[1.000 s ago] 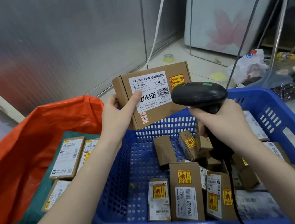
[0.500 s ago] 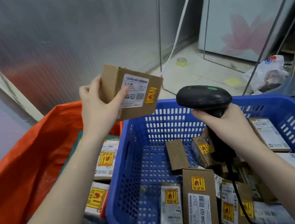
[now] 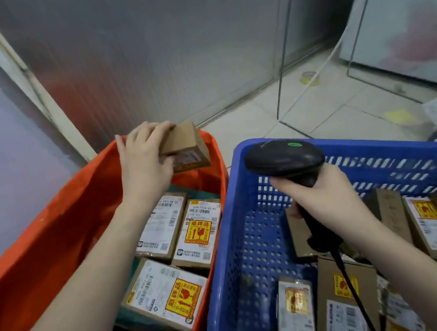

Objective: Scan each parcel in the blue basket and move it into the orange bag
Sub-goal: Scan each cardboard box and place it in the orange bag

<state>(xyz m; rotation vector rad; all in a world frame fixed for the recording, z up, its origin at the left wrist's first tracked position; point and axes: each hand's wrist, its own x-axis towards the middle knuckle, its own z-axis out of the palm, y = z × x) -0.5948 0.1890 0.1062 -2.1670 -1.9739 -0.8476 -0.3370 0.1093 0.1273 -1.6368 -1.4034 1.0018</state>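
The left hand [image 3: 145, 158] grips a small cardboard box [image 3: 185, 149], its fingers curled over the box's top and the thumb tucked beneath; the box sits tilted, its label facing down and toward the camera, too blurred to read; hand and box hang above the far end of the orange bag [image 3: 53, 239], over the bag's open mouth, with the forearm stretched out across it. The right hand [image 3: 326, 200] wraps all its fingers tightly round the handle of a black scanner [image 3: 285, 161]; the scanner's head, with a green dot on top, points left toward the bag, and its cable [image 3: 348, 279] trails down toward the camera; this hand hovers over the blue basket [image 3: 236, 219], which stands just right of the bag and touches it. Inside the bag three labelled boxes [image 3: 182, 235] lie flat, side by side, below the held box; right of the bag, in the basket, more boxes [image 3: 345, 296] lie in a loose heap, several with yellow-and-red stickers.
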